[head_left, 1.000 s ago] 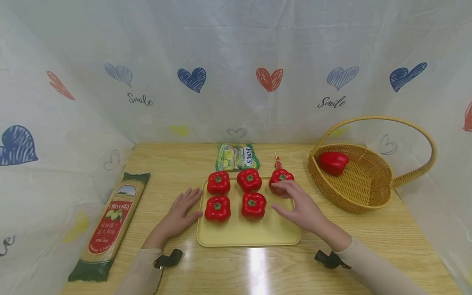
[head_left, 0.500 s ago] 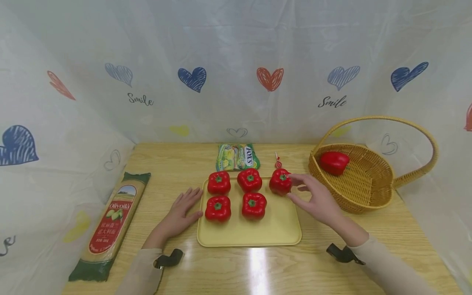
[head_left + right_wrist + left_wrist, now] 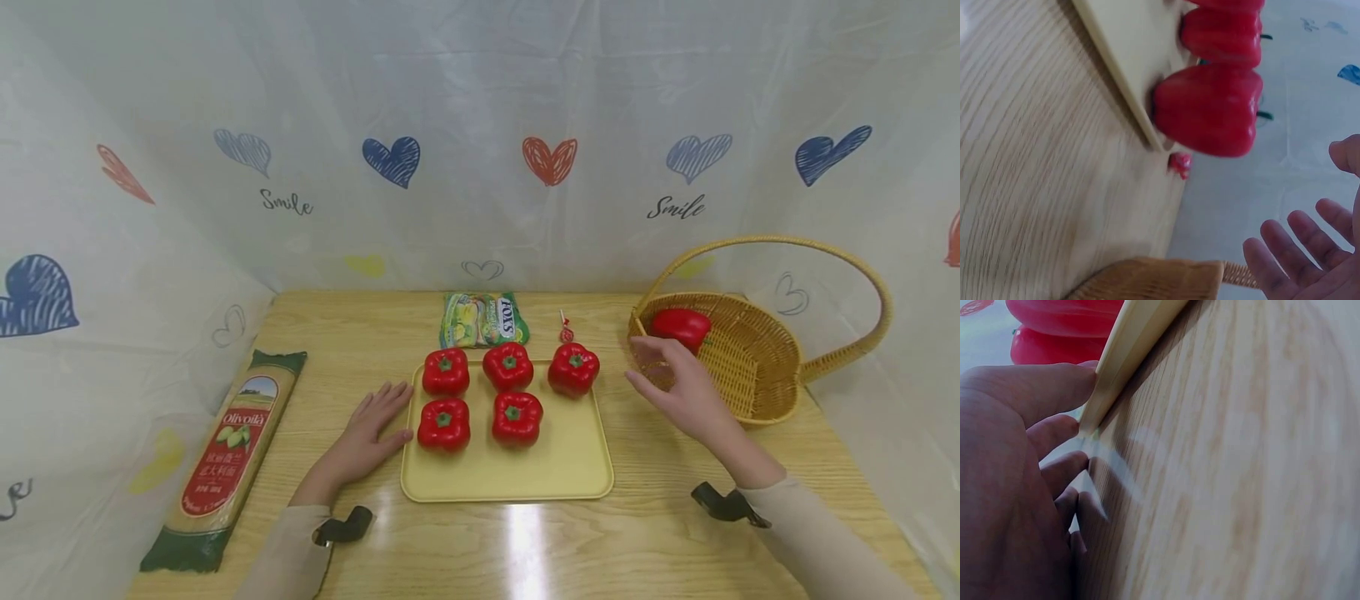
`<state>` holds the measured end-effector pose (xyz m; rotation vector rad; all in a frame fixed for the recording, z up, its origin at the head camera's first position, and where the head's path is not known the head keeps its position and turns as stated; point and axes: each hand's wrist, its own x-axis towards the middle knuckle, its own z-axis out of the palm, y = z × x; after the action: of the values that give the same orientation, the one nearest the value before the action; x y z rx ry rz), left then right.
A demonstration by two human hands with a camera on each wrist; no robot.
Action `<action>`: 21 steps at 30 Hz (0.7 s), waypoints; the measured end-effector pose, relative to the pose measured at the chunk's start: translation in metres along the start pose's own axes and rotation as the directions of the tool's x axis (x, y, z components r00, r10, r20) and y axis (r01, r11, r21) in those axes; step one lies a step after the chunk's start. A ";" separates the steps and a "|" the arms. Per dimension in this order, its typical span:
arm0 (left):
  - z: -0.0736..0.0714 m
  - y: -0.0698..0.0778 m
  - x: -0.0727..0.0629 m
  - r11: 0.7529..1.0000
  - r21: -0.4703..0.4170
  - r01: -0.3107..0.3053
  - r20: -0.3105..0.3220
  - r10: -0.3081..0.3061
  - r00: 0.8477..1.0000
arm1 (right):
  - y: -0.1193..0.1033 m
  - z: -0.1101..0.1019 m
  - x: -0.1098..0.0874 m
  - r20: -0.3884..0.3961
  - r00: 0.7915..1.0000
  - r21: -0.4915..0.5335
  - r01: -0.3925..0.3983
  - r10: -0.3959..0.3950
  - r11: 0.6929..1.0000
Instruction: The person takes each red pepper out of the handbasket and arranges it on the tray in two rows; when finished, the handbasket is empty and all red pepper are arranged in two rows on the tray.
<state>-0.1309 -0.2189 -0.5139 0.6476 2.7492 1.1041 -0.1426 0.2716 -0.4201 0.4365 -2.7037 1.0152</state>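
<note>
Several red bell peppers stand stem up on a yellow tray (image 3: 510, 487), three in the back row and two in front. At the tray's back right corner is one bell pepper (image 3: 573, 370). My left hand (image 3: 369, 432) lies by the tray's left edge; in the left wrist view its thumb (image 3: 1063, 387) touches the rim. My right hand (image 3: 686, 387) hovers in front of the wicker basket (image 3: 753, 417), fingers relaxed and holding nothing. Inside that basket another bell pepper (image 3: 678, 327) lies on its side, partly covered by the right hand in the head view.
Behind the tray lie a green candy bag (image 3: 483, 321) marked FOX'S and a red lollipop (image 3: 566, 332). A long pasta packet (image 3: 228, 458) lies at the left. The basket's tall handle (image 3: 772, 242) arches over it. A printed curtain (image 3: 465, 100) hangs behind the table.
My right hand has left the back right bell pepper and moved right, to the front of the basket. The left hand and the peppers look the same.
</note>
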 end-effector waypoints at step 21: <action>0.000 0.000 0.000 1.000 0.001 0.009 0.000 -0.009 1.000 | 0.031 -0.038 0.013 -0.031 0.996 -0.091 -0.089 0.086 0.992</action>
<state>-0.1311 -0.2189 -0.5135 0.6347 2.7501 1.1005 -0.1620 0.3164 -0.4068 0.2873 -2.7533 0.9062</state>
